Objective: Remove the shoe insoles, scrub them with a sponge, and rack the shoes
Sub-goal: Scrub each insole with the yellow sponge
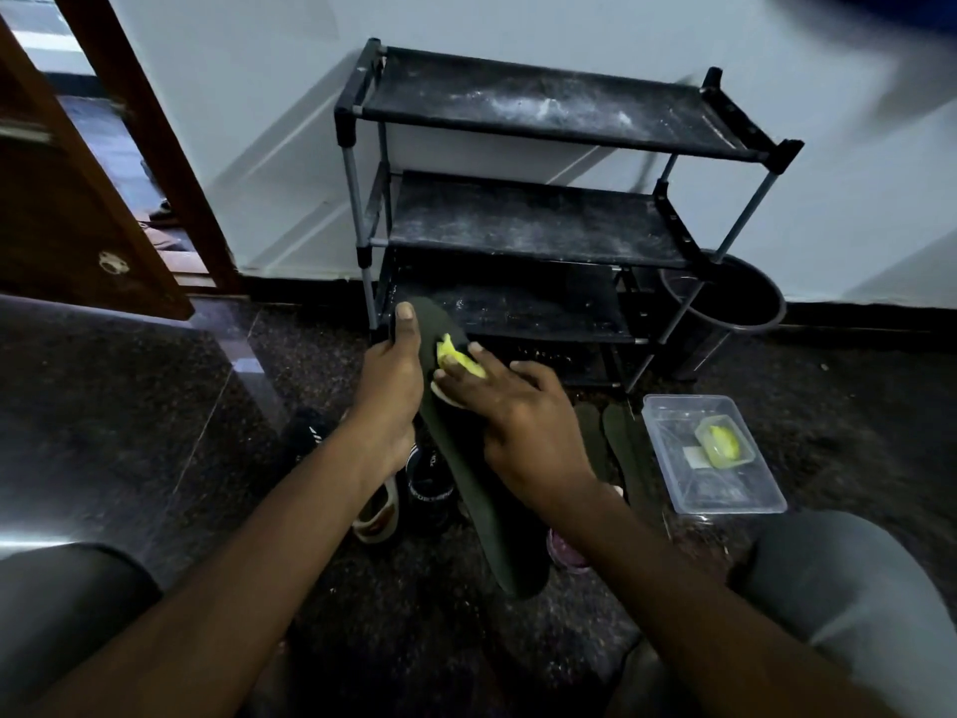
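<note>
The long dark green insole [481, 510] is held in the air above the speckled dark stone floor [155, 406]. Its long axis runs diagonally, with the rounded toe pointing up and away toward the rack's lowest shelf and the heel toward the person's right knee. The left hand [388, 386] grips the toe end, thumb laid flat on the matte top face and fingers curled behind. The right hand [518, 412] holds a soft yellow sponge [453, 355] against the insole, its fingers spread and lightly curled over it. Behind stands a dusty black 3-shelf rack [544, 220]. 2 more dark insoles [616, 443] lie on the floor beside a clear plastic box [725, 489].
</note>
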